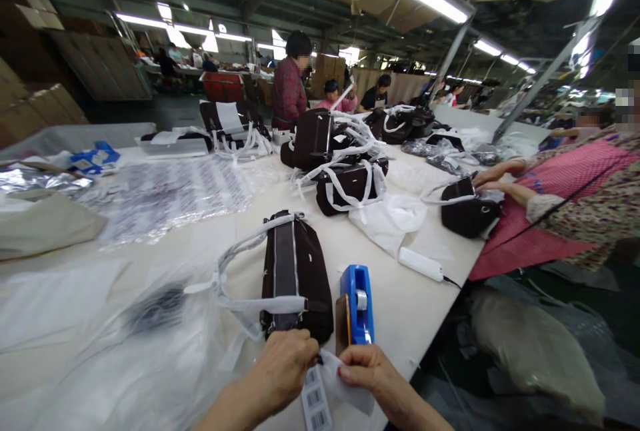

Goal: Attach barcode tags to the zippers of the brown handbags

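A dark brown bag [295, 271] with paper-wrapped straps lies on the white table [415, 304] in front of me. At its near end my left hand [285, 368] pinches a white barcode tag [315, 404] that hangs down. My right hand [367, 368] holds a small piece of white paper [345, 384] next to that tag. A blue tape dispenser [356, 304] stands just beyond my right hand, beside the bag.
Clear plastic bags [165, 191] lie to the left. More dark bags [350, 181] are piled at the table's middle. A person in a floral top at the right handles another bag [467, 211]. A white device with a cable [420, 263] lies near the table's edge. Other people work further back.
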Available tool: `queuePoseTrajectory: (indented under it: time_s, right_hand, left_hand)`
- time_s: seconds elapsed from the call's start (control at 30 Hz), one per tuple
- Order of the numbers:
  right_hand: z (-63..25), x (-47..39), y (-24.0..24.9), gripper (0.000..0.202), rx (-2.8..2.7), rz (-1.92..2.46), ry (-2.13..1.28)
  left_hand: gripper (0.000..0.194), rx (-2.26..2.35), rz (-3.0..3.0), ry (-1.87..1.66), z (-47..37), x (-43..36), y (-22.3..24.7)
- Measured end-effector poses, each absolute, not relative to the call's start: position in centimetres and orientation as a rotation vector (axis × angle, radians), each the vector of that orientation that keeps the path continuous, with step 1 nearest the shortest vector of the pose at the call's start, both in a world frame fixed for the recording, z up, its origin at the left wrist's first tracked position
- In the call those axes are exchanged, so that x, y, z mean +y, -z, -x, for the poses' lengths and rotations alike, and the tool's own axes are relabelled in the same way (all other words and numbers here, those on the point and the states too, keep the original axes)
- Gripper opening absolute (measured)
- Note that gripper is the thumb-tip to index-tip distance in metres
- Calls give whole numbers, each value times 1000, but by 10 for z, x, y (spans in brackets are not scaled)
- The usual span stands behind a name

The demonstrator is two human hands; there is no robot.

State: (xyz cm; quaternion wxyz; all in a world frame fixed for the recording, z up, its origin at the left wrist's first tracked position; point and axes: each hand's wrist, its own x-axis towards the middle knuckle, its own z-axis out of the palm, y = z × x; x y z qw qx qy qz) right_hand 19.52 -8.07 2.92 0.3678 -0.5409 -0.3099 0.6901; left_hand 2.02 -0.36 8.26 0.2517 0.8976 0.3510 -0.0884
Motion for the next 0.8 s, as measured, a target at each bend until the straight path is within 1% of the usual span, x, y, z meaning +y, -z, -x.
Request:
queuePoseTrajectory:
  time_s: [0.23, 0.4, 0.5, 0.63, 0.8]
  right_hand:
    - [-194, -78, -23, 35, -983, 1434, -1652]
    - [-193, -76, -29, 36, -907, 1399, -1771]
    - [-193, -75, -29, 34, -881, 1403, -1756]
    - [-191, -74, -27, 34, -917, 1300, -1782]
    - [-188, -73, -26, 31, -1183, 1349, -1620]
  left_hand:
    - [20, 887, -2430, 227, -19, -1, -83]
    - [19, 909, -2483, 249, -19, -3, -80]
    - [20, 890, -2455, 239, -18, -3, -82]
    - [20, 880, -2413, 265, -19, -2, -84]
    - [18, 909, -2375, 290, -19, 0, -83]
